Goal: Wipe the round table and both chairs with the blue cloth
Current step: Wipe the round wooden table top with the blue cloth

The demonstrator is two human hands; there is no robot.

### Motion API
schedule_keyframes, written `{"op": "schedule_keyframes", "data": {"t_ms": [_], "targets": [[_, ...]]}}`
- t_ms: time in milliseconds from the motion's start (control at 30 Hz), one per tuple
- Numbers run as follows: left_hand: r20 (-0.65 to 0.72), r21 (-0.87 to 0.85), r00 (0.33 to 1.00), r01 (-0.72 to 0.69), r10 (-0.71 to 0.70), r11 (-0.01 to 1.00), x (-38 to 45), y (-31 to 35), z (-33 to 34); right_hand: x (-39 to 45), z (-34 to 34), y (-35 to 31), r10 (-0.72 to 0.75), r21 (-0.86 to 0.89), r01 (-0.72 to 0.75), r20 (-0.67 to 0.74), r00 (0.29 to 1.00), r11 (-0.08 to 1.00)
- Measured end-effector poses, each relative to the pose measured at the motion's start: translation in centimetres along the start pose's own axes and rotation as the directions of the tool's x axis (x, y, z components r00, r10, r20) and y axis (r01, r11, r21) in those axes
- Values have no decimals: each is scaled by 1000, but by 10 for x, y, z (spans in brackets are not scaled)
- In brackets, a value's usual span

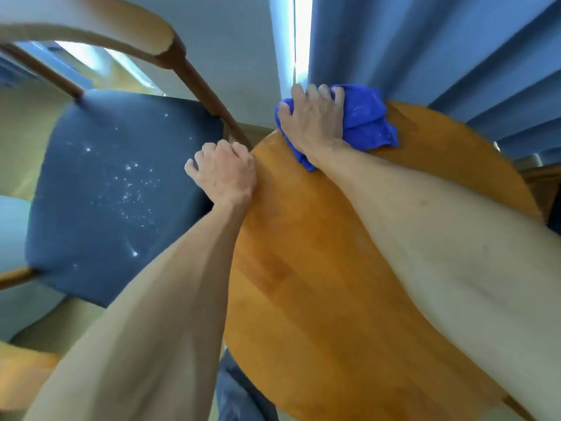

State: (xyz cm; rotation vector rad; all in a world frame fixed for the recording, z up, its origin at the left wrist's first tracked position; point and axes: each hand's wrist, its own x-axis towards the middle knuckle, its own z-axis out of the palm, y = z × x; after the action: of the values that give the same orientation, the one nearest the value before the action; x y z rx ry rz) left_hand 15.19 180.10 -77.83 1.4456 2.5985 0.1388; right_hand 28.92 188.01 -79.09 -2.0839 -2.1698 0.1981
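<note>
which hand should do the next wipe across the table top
Right. The right hand already grips the blue cloth at the round table far edge; the left hand holds the near rim.

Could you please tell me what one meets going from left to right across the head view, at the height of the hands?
Chair seat → left hand → right hand → blue cloth → blue curtain.

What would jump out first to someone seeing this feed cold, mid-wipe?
The bright blue cloth, bunched under the right hand at the far edge of the round table, draws the eye first. Next come the white specks scattered over the dark blue seat of the chair left of the table. The left hand grips the table's left rim.
</note>
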Motion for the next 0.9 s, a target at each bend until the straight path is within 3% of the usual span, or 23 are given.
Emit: {"op": "schedule_keyframes", "data": {"t_ms": [167,300,400,467,533,600,667,767,833,900], "targets": [[249,-182,967,103,-56,978,-23,-91,-18,-1,-3,-11,33,-47,-32,24,999,998],[398,-405,915,236,-62,883,-47,-105,-6,-14,-7,-32,-65,7,65,76,995,998],[331,-406,943,173,-32,897,-47,-91,-7,-45,0,-71,-211,136,196,113,971,971],[251,-349,967,138,-49,927,-43,-82,-9,-69,4,-97,-272,322,238,65,960,916],[129,-380,984,160,-119,911,-39,-72,-9,-84,2,-105,-163,588,142,-18,987,797],[-44,-351,989,115,-140,929,-34,-63,-12,-88,0,-90,42,655,68,-150,988,753],[-56,-255,998,-28,14,967,-26,-52,-13,-90,0,-55,181,516,-29,-248,952,856],[216,-176,945,-210,246,962,-14,-26,-5,-99,5,10,236,253,-189,-171,957,949],[310,-179,919,-197,246,964,-4,-10,1,-107,12,38,166,140,-155,-70,984,978],[322,-186,913,-199,251,962,1,-1,5,-108,16,50,107,105,-99,-72,992,990]]}}
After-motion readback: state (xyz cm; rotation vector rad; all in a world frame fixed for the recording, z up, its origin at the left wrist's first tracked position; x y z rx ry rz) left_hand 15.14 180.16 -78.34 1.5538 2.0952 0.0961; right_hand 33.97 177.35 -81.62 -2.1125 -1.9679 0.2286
